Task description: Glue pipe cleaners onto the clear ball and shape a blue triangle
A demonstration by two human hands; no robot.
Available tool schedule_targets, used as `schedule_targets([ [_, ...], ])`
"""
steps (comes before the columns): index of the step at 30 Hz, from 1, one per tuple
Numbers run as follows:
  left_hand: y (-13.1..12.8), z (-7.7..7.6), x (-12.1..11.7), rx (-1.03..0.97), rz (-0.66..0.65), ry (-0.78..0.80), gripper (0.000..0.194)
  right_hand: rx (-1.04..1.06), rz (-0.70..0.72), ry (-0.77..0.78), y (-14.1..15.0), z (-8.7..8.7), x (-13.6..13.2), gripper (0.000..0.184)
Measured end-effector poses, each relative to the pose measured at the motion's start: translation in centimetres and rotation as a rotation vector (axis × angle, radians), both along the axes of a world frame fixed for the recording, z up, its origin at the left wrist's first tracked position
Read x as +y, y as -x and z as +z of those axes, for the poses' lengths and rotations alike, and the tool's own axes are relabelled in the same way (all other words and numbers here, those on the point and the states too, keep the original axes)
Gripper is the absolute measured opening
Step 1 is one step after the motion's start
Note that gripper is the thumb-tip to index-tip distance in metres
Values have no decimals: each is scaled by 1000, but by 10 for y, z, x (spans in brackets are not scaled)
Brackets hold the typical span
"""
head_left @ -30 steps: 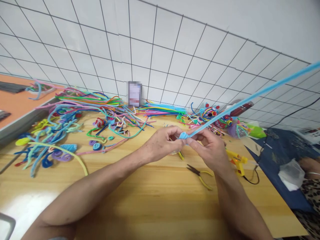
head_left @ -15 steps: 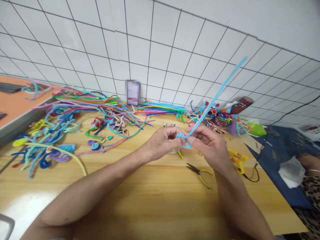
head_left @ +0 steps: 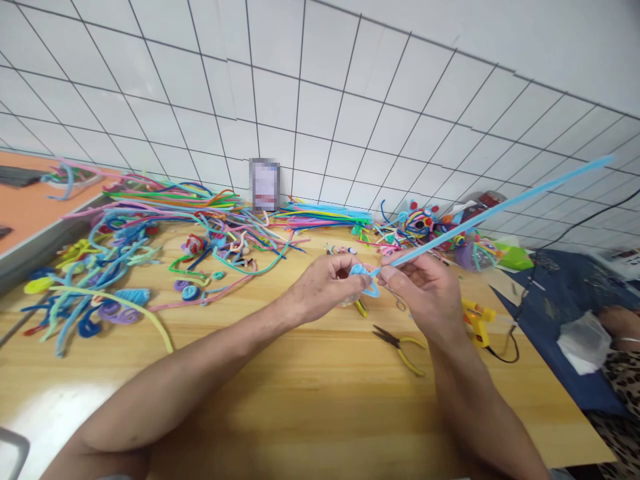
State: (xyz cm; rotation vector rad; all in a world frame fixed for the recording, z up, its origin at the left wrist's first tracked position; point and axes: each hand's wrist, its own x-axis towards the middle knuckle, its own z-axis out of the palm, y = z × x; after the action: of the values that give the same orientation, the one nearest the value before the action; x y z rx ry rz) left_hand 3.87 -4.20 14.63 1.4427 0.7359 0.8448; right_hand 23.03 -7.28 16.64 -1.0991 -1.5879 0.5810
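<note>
A light blue pipe cleaner (head_left: 480,219) runs from between my hands far out to the upper right. Its near end is bent into a loop and a small coil. My left hand (head_left: 333,280) is closed, pinching the coiled part between thumb and fingers. With thumb and forefinger, my right hand (head_left: 423,283) grips the pipe cleaner just where the long straight length leaves the coil. Yellow-handled pliers (head_left: 403,350) lie on the wooden table (head_left: 300,407) below my hands. Another yellow handle (head_left: 361,308) shows partly behind my left fingers.
Loose and bent pipe cleaners (head_left: 115,260) cover the table's left. A phone (head_left: 265,185) leans on the tiled wall. Colourful figures (head_left: 425,223) stand at the back right. A yellow glue gun (head_left: 479,322) lies beside my right wrist. Another person's hand (head_left: 620,323) is at the right edge.
The long free end of the pipe cleaner has swung down to the right, from steep to a shallow slant. My right hand has shifted slightly right; my left hand stays in place.
</note>
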Motion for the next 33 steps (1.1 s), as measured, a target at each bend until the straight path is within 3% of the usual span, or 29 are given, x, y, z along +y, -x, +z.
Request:
schedule_targets([
  [5,0,2,-1,-9,57,-32,32,-180,-44,-165,1,-1,-5,7],
  [10,0,1,-1,-118,116,-44,32,-369,-61,-434,8,-5,-9,14],
  [16,1,7,-1,-227,183,51,42,-547,-72,-668,10,-12,-4,29],
  [21,4,10,1,-286,123,103,47,-576,-112,-740,6,-17,-2,39],
  [26,5,7,4,-365,38,147,46,-627,-160,-776,5,-19,-1,36],
  [33,5,4,5,-430,-31,221,39,-602,-118,-788,3,-21,0,41],
])
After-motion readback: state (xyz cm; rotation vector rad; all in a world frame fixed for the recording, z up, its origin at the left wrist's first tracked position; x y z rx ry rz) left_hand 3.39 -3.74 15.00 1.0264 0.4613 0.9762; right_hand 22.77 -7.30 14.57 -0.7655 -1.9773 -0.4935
